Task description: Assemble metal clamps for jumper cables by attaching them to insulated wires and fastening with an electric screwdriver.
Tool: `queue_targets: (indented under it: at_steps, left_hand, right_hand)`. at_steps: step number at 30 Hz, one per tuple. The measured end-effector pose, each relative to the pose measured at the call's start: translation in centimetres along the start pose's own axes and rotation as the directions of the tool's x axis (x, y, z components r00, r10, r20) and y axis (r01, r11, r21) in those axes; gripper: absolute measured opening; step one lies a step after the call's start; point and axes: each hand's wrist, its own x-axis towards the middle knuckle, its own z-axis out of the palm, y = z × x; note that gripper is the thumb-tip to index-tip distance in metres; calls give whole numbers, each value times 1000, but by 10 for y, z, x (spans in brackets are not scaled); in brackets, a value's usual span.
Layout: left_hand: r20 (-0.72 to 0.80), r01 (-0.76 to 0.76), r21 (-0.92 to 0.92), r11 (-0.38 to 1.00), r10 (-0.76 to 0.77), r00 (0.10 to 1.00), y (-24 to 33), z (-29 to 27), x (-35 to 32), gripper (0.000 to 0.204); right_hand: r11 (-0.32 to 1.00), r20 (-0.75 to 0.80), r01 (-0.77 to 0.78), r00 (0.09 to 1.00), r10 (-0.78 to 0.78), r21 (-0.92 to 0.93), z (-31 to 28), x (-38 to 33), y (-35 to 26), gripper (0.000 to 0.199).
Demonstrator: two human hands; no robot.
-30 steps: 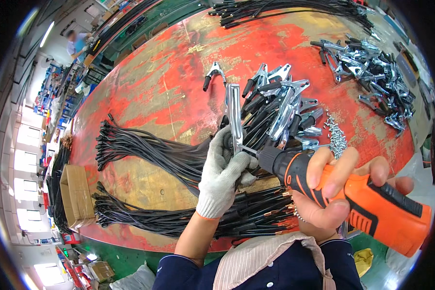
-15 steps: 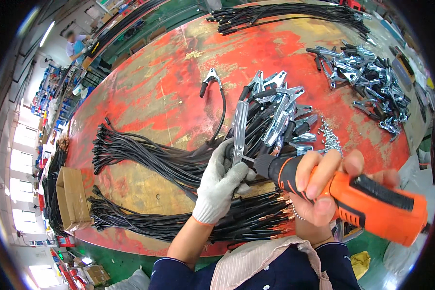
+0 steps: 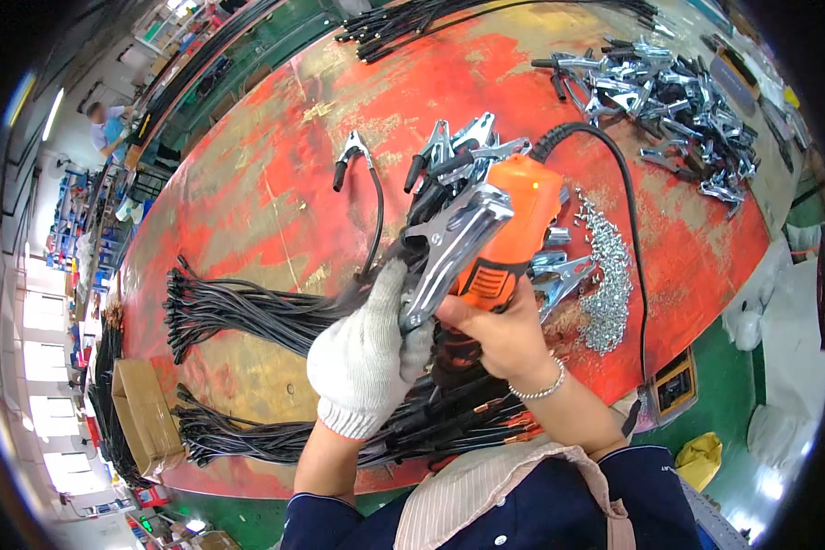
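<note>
Fingers of the gloved left hand [image 3: 368, 353] are clenched around a metal clamp [image 3: 451, 249], which is held up above the red table [image 3: 247, 174], its jaws pointing up and to the right. The bare right hand [image 3: 497, 332] is wrapped around the grip of an orange power screwdriver [image 3: 509, 234], which is pressed close against the clamp's back; the tip itself is hidden behind the clamp. A slip is judged the main risk: should the bit ride off its seat, it could be driven into the glove, whose knit could be caught by a spinning bit. The black cord [image 3: 625, 197] is looped over the screw pile [image 3: 607, 275] and could drag screws off the edge. Loose clamps [image 3: 545, 270] lie just below.
</note>
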Motion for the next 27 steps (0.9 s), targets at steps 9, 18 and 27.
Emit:
queue_targets:
  at_steps: [9,18,27]
  left_hand:
    - [-345,117,182,976,-48,937,-77,28,105,46]
    - [106,-225,75,971,216,971,-57,84,95,24]
    - [258,123,-181,976,-74,963,-26,94,66,22]
  right_hand:
    - [954,-339,276,914,-222,120,-47,12,-50,33]
    - [838,-387,545,775,-500,8,-74,-4,-84,24]
    - [865,-293,500,820,-491,-49,-74,-4,-80,26]
